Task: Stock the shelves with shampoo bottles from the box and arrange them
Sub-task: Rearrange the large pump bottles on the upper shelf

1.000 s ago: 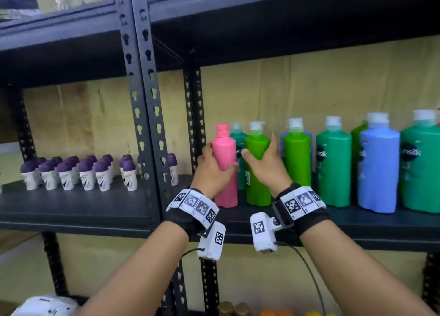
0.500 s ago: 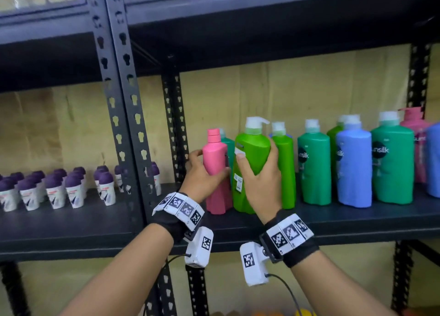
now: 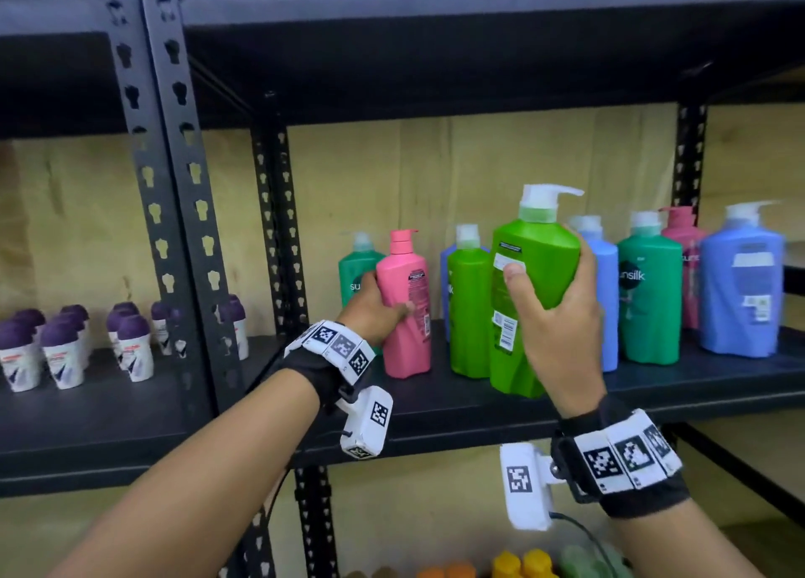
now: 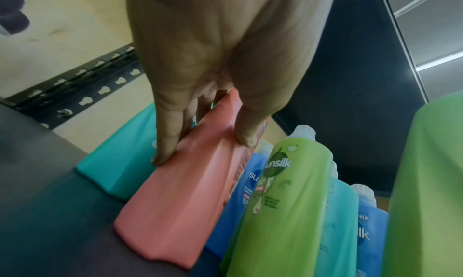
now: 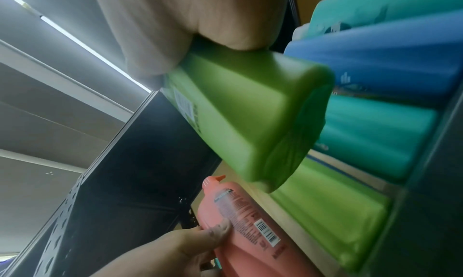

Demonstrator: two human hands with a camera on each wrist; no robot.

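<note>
My left hand [image 3: 378, 312] grips a pink pump bottle [image 3: 407, 312] that stands on the black shelf [image 3: 440, 412]; fingers lie on its left side and the thumb on its label face [image 4: 208, 142]. My right hand [image 3: 553, 316] holds a large light-green pump bottle [image 3: 529, 290] lifted and tilted at the shelf's front edge, thumb on its back label. The right wrist view shows its base [image 5: 288, 134] off the shelf. A smaller green bottle [image 3: 468, 312] stands between the two.
Teal [image 3: 359, 268], blue [image 3: 603, 290], dark green [image 3: 649, 298], pink [image 3: 684, 264] and large blue [image 3: 740, 290] bottles line the shelf to the right. Purple-capped deodorants [image 3: 65, 346] fill the left bay beyond the upright posts [image 3: 174, 194]. Orange and yellow caps [image 3: 518, 566] show below.
My right hand has lifted the large green bottle up and to the right, away from the pink one. My left hand stays on the pink bottle. The head view has shifted right.
</note>
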